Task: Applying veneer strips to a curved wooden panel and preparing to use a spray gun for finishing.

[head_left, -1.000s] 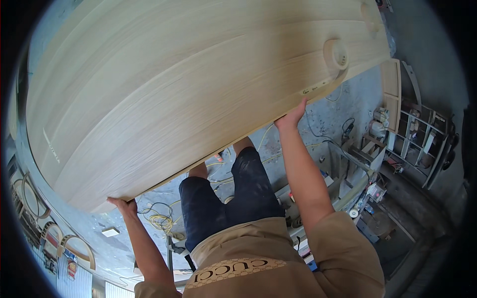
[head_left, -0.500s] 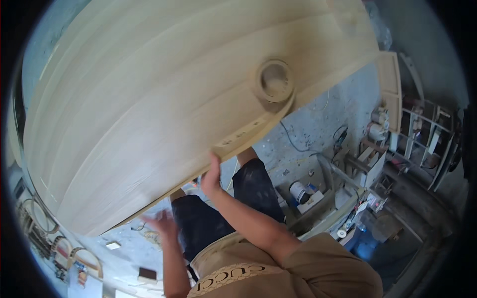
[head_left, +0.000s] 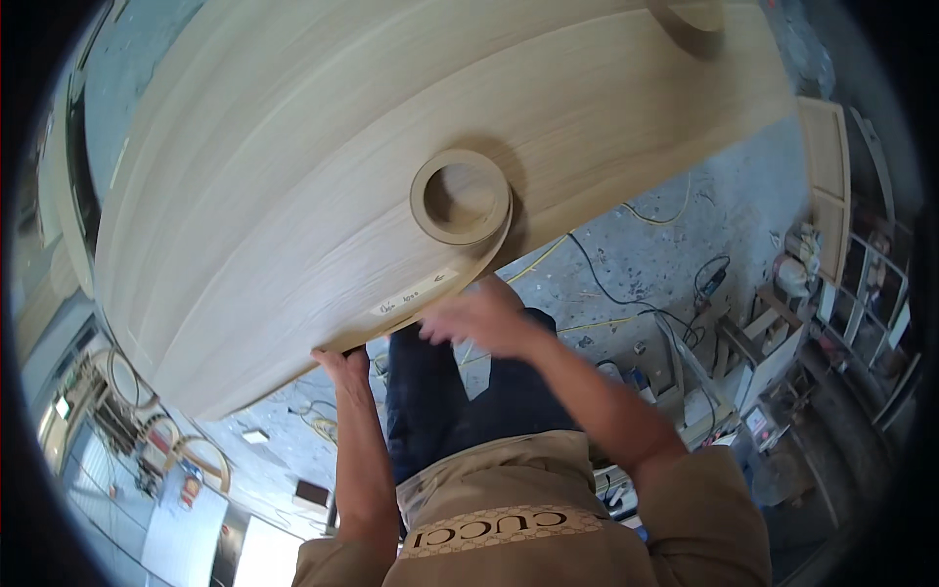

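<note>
A large pale wood panel [head_left: 284,205] spans the upper left, its near edge slanting across in front of me. On it lies a coil of wood-coloured edge banding [head_left: 423,203], whose loose end runs down to that near edge. My left hand [head_left: 344,370] grips the edge at the banding, thumb on top, the other fingers partly hidden. Farther right, my right hand [head_left: 481,318] is just outside the edge, below the coil. Motion blurs its fingers, which point left toward the banding strip.
A second coil [head_left: 694,34] sits near the panel's far right. A handwritten paper label [head_left: 416,292] sticks to the panel near the edge. Cables [head_left: 616,289] trail over the speckled floor at right, near a metal rack [head_left: 871,293]. Round frames [head_left: 201,460] stand at lower left.
My left hand has risen from below the panel onto its edge. My right hand has left the edge and moved right. The view has shifted, and the coil appears farther left.
</note>
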`<move>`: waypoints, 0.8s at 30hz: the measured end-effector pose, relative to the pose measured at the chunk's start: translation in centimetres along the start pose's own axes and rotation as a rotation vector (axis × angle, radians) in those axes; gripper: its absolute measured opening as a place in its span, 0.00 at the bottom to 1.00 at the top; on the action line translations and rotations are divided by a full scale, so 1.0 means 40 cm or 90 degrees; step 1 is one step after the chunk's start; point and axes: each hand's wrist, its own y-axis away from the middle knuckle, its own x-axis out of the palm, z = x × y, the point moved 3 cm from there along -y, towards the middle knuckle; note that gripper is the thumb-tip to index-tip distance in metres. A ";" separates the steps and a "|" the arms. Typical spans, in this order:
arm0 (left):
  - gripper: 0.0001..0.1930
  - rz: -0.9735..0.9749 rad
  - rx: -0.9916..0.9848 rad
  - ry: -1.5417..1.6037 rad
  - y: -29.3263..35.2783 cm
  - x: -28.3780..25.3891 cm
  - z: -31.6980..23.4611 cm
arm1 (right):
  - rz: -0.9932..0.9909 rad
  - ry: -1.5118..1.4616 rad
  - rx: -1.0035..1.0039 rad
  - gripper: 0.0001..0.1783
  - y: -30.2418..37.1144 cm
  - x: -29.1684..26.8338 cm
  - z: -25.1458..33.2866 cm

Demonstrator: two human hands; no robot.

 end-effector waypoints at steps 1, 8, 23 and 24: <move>0.28 0.008 -0.002 0.005 -0.006 -0.007 0.000 | -0.144 0.165 -0.152 0.14 0.013 -0.072 0.085; 0.29 -0.008 0.036 0.015 -0.027 -0.045 0.002 | -0.429 0.823 -0.319 0.37 -0.161 -0.224 0.362; 0.38 0.019 0.070 -0.308 -0.145 -0.235 0.016 | -0.255 0.874 -0.151 0.14 -0.247 -0.259 0.325; 0.37 0.064 0.115 -0.426 -0.160 -0.248 0.011 | -0.249 0.871 -0.120 0.17 -0.236 -0.280 0.325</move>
